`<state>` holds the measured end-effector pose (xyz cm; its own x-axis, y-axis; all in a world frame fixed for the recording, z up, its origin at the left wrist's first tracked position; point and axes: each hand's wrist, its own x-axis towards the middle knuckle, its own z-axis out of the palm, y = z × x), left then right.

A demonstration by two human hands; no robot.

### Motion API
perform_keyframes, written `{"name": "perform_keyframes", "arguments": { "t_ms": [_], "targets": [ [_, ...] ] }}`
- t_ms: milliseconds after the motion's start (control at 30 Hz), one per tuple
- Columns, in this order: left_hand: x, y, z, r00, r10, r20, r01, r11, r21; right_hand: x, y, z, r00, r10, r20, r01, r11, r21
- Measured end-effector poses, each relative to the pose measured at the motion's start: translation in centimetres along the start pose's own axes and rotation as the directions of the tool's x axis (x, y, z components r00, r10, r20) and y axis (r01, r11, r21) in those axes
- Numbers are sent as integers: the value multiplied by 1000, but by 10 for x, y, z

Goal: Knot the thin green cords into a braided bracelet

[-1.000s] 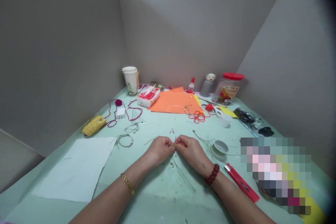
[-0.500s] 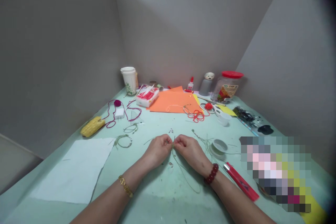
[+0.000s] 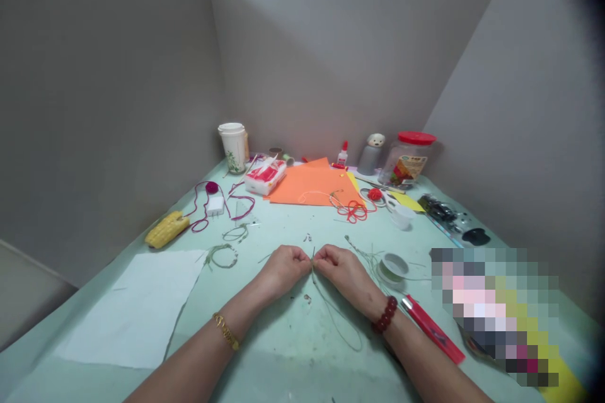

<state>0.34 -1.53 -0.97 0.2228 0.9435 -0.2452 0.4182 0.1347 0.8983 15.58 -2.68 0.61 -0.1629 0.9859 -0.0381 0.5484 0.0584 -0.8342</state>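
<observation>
Green cord [image 3: 312, 267] stands pinched between our two hands at the near middle of the table [image 3: 265, 359], a thin strand rising just above the spot where the hands meet. We bring our left hand [image 3: 283, 272] and right hand [image 3: 345, 274] in from either side, the fingers [image 3: 302, 257] of both curled closed on the strand, with no gap showing between them; the exact grip is hidden inside the fingers. Below the pinch, a long tail of the cord curves loose toward us across the table.

By our reading, part of the work is done. Two small green cord loops [image 3: 221, 256] lie to the left of the hands, with a second one [image 3: 236, 233] farther off, while the length in our hands shows no closed loop yet. To the right, a spool of green wire [image 3: 393, 267] sits just beyond a spray of loose green strands [image 3: 363, 257], so more material remains on hand.

A red bead bracelet [image 3: 385, 315] circles our right wrist, a gold bracelet [image 3: 225, 331] our left. A red utility knife [image 3: 432, 330] lies near the right arm, and a white paper sheet [image 3: 137, 308] lies to the left. Farther back are an orange card [image 3: 307, 186], tangled red thread [image 3: 353, 211] and magenta yarn [image 3: 203, 211].
</observation>
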Motion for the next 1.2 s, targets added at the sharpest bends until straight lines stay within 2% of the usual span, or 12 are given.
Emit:
{"name": "perform_keyframes", "arguments": {
  "t_ms": [267, 433, 533, 667, 767, 833, 933, 1067, 1200],
  "targets": [
    [-3, 8, -5, 996, -59, 73, 59, 998, -3, -4, -1, -14, 993, 85, 82, -84, 996, -17],
    [-3, 11, -4, 996, -63, 63, 64, 998, -5, -7, -2, -19, 951, 220, 216, -217, 975, -40],
    [-3, 11, -3, 996, -69, 53, 70, 998, -8, -10, -8, -25, 941, 248, 230, -248, 968, -28],
    [-2, 11, -3, 995, -78, 54, 77, 997, 28, -11, -11, -26, 943, 230, 243, -269, 952, 145],
    [-2, 12, -6, 993, -80, 88, 75, 995, 62, -10, -8, -21, 900, 258, 352, -381, 856, 349],
    [-2, 14, -7, 989, -83, 123, 74, 994, 76, -9, -5, -17, 887, 263, 380, -423, 793, 438],
    [-2, 15, -8, 984, -78, 160, 67, 995, 74, -8, -2, -12, 910, 277, 309, -402, 770, 495],
    [-2, 13, -7, 981, -49, 186, 45, 999, 22, -8, 0, -7, 927, 285, 244, -373, 781, 501],
    [-2, 11, -8, 977, -67, 203, 69, 998, -2, -9, -1, -4, 936, 292, 196, -351, 799, 488]
  ]
}}
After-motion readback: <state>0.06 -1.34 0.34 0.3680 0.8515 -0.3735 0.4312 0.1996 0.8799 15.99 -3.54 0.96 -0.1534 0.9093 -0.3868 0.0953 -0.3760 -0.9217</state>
